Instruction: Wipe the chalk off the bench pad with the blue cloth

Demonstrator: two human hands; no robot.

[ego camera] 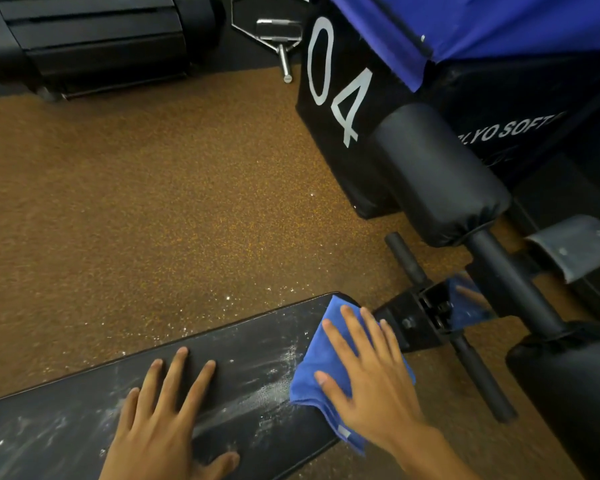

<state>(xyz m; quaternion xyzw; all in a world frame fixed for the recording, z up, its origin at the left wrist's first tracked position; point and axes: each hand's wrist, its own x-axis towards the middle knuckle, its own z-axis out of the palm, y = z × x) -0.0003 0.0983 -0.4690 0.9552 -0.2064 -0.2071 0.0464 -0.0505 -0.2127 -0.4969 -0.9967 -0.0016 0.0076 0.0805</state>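
The black bench pad runs from the lower left to the middle of the head view. White chalk streaks smear its surface, thickest beside the cloth. The folded blue cloth lies on the pad's far right end. My right hand presses flat on the cloth with straight, spread fingers. My left hand rests flat on the pad to the left, fingers spread, holding nothing.
Black foam roller pads and the bench's metal frame stand right of the pad. A black plyo box marked 04 sits behind them. Chalk specks dot the brown rubber floor. A metal bar attachment lies at the top.
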